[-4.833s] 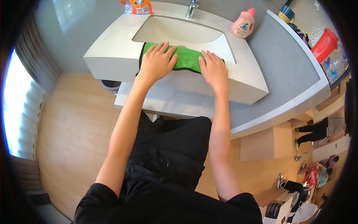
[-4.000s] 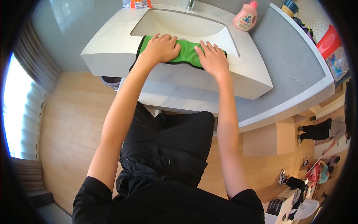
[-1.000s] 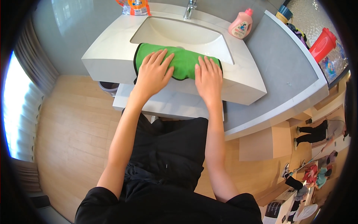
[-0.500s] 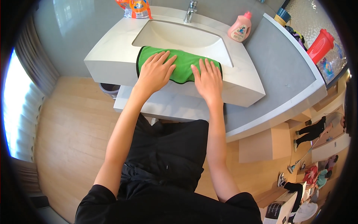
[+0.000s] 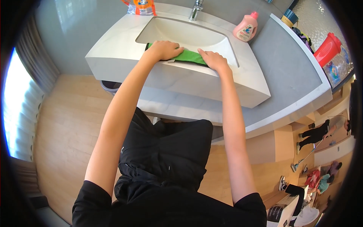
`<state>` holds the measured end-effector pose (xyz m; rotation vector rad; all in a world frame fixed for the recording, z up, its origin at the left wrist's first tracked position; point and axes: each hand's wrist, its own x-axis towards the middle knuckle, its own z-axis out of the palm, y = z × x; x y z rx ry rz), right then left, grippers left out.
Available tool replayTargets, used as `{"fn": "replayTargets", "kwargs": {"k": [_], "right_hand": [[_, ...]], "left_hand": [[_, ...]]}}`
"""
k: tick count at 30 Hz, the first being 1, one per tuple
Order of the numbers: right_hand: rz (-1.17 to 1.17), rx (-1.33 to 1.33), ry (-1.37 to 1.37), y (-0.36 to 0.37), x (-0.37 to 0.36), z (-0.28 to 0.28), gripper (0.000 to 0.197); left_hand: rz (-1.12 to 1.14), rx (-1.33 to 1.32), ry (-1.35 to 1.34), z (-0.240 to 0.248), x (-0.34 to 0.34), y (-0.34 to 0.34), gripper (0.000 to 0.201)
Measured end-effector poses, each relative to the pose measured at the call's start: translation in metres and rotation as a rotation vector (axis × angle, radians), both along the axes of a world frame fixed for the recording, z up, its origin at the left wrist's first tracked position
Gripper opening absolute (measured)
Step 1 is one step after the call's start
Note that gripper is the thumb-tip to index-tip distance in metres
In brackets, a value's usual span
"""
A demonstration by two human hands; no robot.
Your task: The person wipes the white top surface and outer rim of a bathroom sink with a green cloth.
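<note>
A green cloth (image 5: pixel 191 56) with black edging lies bunched along the front rim of the white washbasin (image 5: pixel 177 30). My left hand (image 5: pixel 165 50) has its fingers curled over the cloth's left part. At the other end, my right hand (image 5: pixel 214 59) is closed on the cloth too, its thumb pointing toward the basin. Both arms reach straight forward. The fingertips are partly hidden behind the hands.
A chrome faucet (image 5: pixel 196 10) stands behind the basin. An orange detergent bag (image 5: pixel 142 7) sits at back left, a pink bottle (image 5: pixel 245 27) at back right. A grey half wall (image 5: pixel 287 68) borders the counter. Under it is a bin (image 5: pixel 110 87). Other people are far right.
Both hands have gone from lying flat on the spread cloth to gripping it. The cloth's front flap has been drawn up from the counter's front onto the rim.
</note>
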<state>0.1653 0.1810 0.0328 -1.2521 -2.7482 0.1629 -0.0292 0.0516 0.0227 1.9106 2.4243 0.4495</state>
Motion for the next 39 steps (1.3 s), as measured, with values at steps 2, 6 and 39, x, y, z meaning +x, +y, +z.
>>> {"fn": "replayTargets", "kwargs": {"k": [2, 6, 39], "right_hand": [[-0.035, -0.005, -0.026, 0.004, -0.005, 0.0, 0.064], [-0.069, 0.038, 0.09, -0.01, 0.003, -0.002, 0.057], [0.144, 0.503, 0.477, -0.118, 0.066, -0.044, 0.049]], "left_hand": [[0.022, -0.001, -0.019, 0.004, -0.003, 0.002, 0.057], [0.052, 0.103, -0.004, -0.005, 0.0, -0.005, 0.051], [-0.068, 0.655, 0.151, -0.033, 0.068, -0.107, 0.035]]}}
